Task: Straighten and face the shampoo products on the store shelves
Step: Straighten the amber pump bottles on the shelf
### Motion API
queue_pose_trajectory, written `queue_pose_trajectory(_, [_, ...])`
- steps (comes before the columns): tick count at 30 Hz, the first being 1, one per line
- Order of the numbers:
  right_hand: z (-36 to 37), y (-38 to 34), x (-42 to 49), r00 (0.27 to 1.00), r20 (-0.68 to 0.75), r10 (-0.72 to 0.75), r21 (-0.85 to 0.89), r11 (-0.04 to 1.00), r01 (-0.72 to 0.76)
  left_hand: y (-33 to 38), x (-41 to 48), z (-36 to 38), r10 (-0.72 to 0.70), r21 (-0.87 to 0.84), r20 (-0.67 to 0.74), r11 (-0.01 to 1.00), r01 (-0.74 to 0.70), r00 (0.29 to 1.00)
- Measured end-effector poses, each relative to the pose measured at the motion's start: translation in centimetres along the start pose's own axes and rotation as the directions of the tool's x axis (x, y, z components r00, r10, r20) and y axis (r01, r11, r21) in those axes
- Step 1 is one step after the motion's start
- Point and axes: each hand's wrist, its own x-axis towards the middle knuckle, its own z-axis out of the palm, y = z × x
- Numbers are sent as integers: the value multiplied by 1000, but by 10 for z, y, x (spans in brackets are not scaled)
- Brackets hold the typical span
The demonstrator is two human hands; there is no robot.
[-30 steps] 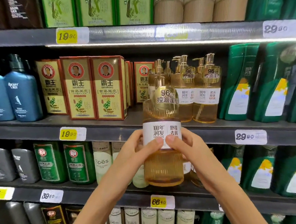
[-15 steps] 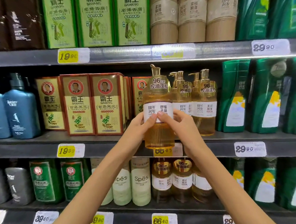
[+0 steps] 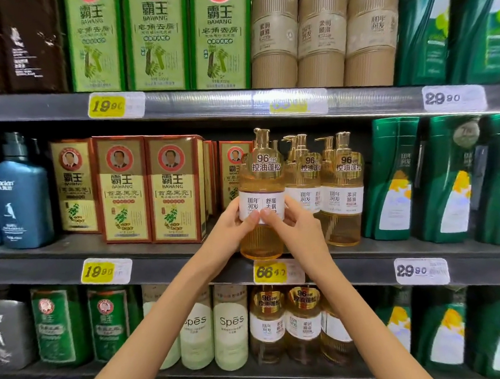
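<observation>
An amber pump bottle of shampoo with a white label and gold pump stands at the front edge of the middle shelf, label facing me. My left hand grips its left side and my right hand grips its right side, both thumbs on the label. Two matching amber bottles stand just to its right, a little further back.
Red-and-gold boxes stand left of the bottle, blue bottles at far left, green bottles to the right. Green boxes and beige bottles fill the upper shelf. The lower shelf holds pale Spes bottles and more amber bottles.
Both hands have lifted the amber bottle from in front of the lower shelf up to the middle shelf, where it now sits at the front edge beside the matching bottles.
</observation>
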Motion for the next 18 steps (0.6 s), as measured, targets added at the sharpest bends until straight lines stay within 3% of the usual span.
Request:
queue_pose_trajectory(7, [11,6,1,982,-173,-73,-191,981,40,-7,8,-4,35,161,2,986,-35,999])
queue_pose_trajectory(18, [18,13,-6,927,-373,-37,-160,987,-25,-34,15,-7,-9,240,-78,970,27,997])
